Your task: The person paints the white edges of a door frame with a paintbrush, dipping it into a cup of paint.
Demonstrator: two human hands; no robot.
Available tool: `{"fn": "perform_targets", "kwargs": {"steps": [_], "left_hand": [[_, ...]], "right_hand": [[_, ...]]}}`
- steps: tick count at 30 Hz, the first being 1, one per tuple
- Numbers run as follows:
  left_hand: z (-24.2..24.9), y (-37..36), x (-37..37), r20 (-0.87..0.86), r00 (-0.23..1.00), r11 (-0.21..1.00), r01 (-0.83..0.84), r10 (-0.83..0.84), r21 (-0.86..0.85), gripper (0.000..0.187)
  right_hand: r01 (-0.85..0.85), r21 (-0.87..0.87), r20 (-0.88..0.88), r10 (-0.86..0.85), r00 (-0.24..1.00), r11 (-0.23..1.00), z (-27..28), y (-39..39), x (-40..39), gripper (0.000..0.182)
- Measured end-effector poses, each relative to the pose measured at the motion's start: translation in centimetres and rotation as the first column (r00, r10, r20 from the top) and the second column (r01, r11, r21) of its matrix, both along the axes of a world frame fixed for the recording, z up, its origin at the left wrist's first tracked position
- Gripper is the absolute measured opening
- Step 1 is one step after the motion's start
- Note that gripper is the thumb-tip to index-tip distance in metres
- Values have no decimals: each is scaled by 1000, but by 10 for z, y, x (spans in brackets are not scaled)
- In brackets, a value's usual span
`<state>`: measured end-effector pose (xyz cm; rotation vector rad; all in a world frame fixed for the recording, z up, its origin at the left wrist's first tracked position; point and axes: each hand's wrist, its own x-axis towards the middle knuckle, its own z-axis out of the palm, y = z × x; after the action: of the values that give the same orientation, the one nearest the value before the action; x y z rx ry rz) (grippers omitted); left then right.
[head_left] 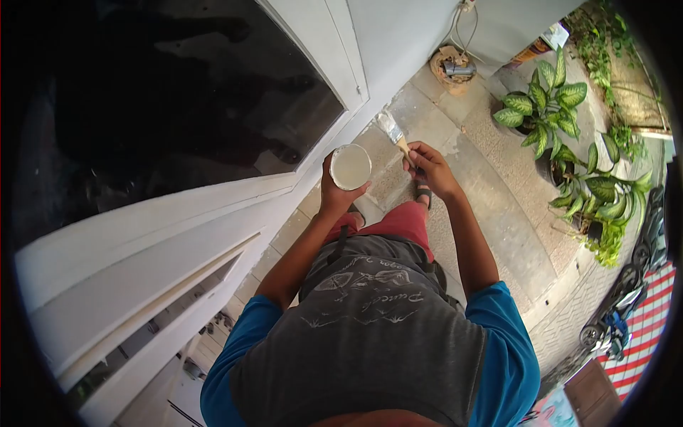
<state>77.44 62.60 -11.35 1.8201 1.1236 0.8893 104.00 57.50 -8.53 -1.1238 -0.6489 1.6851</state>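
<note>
My left hand (pixel 337 191) is wrapped round a round cup (pixel 351 167) of pale, whitish paint, seen from above. In my right hand (pixel 431 168), to the right of the cup, the wooden handle of a paintbrush (pixel 395 133) is gripped. The brush's bristles are coated white and point up and left, toward the foot of the white wall, apart from the cup. Part of the handle is hidden behind my fingers.
A white-framed door with dark glass (pixel 185 92) stands close on the left. A round bundle (pixel 453 70) with a grey item lies by the wall. Potted plants (pixel 544 107) line the right side of the tiled floor (pixel 491 206). Motorbikes (pixel 615 324) are at the far right.
</note>
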Motion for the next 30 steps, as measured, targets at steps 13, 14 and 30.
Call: {"fn": "perform_targets", "kwargs": {"steps": [13,14,30], "left_hand": [[-49,22,-69,-66,979,980,190,-193,-53,95],[-55,22,-70,-101,978,983,180,-182,-28,94],[-91,4,-78,-228,972,993,34,-59,-112,96]], "right_hand": [[364,28,404,-344,848,931,-313,74,-58,24],[352,12,476,-315,821,936,-329,82,-60,24],[283,106,758,-261,597,953,-467,172,-107,41]]}}
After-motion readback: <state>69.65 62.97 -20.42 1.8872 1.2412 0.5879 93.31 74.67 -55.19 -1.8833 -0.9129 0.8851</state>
